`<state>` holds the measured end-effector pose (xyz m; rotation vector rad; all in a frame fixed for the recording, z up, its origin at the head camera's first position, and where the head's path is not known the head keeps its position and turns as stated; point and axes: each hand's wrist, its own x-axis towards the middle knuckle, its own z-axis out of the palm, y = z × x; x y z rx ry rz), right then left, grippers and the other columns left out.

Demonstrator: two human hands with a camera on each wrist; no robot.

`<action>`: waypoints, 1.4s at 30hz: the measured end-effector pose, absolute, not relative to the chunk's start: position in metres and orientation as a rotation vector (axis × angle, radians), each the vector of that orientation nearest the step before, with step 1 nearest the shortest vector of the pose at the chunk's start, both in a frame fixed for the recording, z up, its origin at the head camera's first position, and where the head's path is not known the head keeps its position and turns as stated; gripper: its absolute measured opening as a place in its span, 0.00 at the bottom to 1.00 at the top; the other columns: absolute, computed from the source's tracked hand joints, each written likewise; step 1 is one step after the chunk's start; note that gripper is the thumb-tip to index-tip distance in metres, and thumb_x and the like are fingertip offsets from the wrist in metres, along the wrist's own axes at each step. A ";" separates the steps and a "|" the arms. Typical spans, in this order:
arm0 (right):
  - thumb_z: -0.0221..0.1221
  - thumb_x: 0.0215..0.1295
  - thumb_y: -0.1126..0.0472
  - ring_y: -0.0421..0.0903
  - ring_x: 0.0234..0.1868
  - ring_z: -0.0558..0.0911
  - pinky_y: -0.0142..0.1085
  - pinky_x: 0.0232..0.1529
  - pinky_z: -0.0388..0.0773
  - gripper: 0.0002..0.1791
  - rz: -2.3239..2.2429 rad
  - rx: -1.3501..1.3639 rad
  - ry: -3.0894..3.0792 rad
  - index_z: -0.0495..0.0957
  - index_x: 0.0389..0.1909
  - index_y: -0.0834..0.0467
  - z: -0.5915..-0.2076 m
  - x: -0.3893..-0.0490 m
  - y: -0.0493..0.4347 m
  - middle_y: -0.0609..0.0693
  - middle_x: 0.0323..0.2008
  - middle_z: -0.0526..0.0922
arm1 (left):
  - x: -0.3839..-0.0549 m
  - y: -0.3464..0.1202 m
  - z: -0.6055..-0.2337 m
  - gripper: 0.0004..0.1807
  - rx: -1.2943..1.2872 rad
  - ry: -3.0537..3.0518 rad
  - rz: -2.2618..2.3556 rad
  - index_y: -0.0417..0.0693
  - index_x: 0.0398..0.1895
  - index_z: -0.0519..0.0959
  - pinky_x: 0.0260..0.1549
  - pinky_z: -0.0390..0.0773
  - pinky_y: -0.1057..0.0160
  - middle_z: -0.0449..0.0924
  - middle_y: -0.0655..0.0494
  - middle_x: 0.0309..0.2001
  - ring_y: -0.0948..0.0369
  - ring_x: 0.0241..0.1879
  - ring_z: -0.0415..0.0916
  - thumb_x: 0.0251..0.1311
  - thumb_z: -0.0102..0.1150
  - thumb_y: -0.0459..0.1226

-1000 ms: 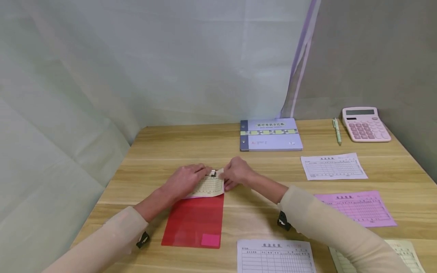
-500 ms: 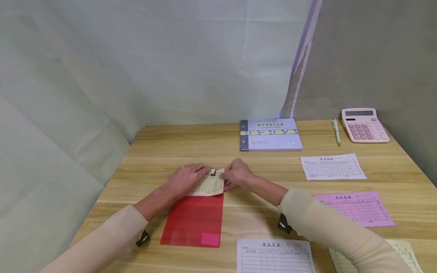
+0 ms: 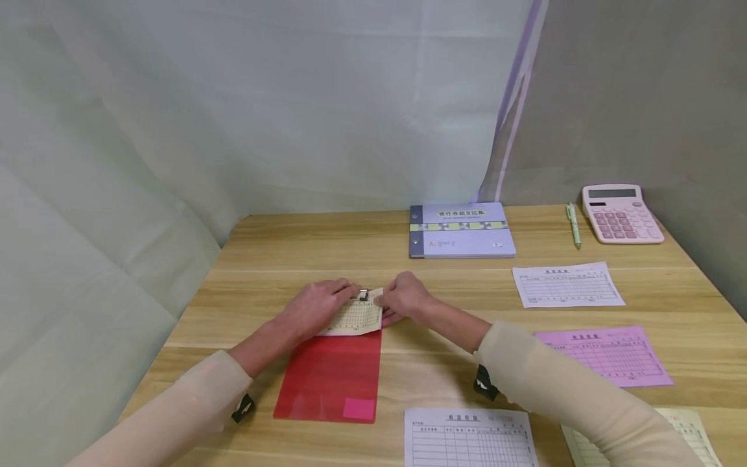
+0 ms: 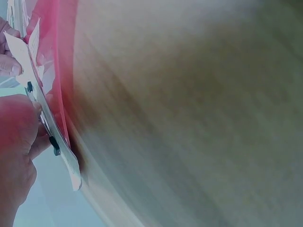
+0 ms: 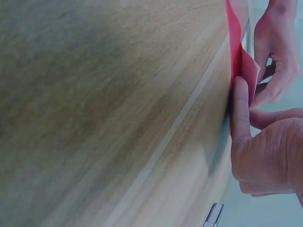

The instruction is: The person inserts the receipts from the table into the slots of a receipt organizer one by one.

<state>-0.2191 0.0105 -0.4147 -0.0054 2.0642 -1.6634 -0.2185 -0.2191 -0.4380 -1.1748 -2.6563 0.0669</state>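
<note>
A red translucent folder (image 3: 329,376) lies on the table, with a cream receipt form (image 3: 356,318) over its upper end and other sheets under it. A metal paper fastener (image 3: 364,295) with black sliders (image 4: 54,145) runs across the form's top. My left hand (image 3: 318,308) grips at this fastener, fingertips on its bar between the sliders. At the right edge, my right hand (image 3: 406,297) pinches the form's lifted corner between thumb and fingers. In the right wrist view, my right hand (image 5: 272,153) has its index finger along the red and pink layers, opposite my left hand (image 5: 277,52).
White receipt forms (image 3: 469,438) (image 3: 569,285), a pink form (image 3: 607,357) and a partly hidden cream form (image 3: 688,431) lie on the right. Farther back are a blue-covered ledger (image 3: 463,230), a green pen (image 3: 574,226) and a pink calculator (image 3: 622,214). Pale curtains stand behind the table.
Both hands stay on the fastener and the form, almost still. The whole scene shifts very slightly in the head view.
</note>
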 end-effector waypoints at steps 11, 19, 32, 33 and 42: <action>0.62 0.73 0.74 0.55 0.32 0.91 0.41 0.33 0.89 0.06 -1.673 -0.011 2.074 0.82 0.38 0.75 -0.417 -0.218 0.011 0.64 0.35 0.89 | -0.219 -0.220 -0.439 0.24 -1.194 -2.620 0.060 0.41 0.66 0.81 0.53 0.86 0.50 0.84 0.45 0.59 0.50 0.57 0.85 0.67 0.66 0.23; 0.63 0.73 0.74 0.55 0.32 0.91 0.41 0.33 0.89 0.06 -1.678 0.011 2.088 0.82 0.37 0.75 -0.416 -0.217 0.009 0.64 0.35 0.89 | -0.219 -0.220 -0.438 0.25 -1.188 -2.626 0.080 0.41 0.67 0.81 0.52 0.86 0.49 0.84 0.44 0.59 0.49 0.56 0.85 0.67 0.67 0.24; 0.62 0.73 0.73 0.56 0.33 0.91 0.40 0.33 0.89 0.07 -1.679 0.039 2.105 0.82 0.36 0.75 -0.417 -0.216 0.007 0.64 0.35 0.89 | -0.219 -0.220 -0.439 0.25 -1.194 -2.595 0.031 0.42 0.66 0.82 0.51 0.87 0.51 0.85 0.46 0.57 0.51 0.54 0.86 0.66 0.67 0.23; 0.62 0.73 0.73 0.56 0.33 0.91 0.40 0.33 0.89 0.07 -1.679 0.038 2.104 0.82 0.36 0.75 -0.417 -0.216 0.007 0.64 0.35 0.89 | -0.219 -0.219 -0.439 0.25 -1.193 -2.595 0.031 0.42 0.66 0.82 0.51 0.87 0.51 0.85 0.46 0.56 0.51 0.54 0.86 0.66 0.67 0.23; 0.61 0.73 0.74 0.54 0.32 0.90 0.40 0.34 0.89 0.07 -1.691 0.025 2.088 0.82 0.34 0.75 -0.418 -0.215 0.008 0.65 0.36 0.88 | -0.219 -0.219 -0.440 0.24 -1.184 -2.587 0.032 0.42 0.65 0.83 0.50 0.87 0.52 0.85 0.46 0.56 0.51 0.54 0.86 0.66 0.68 0.23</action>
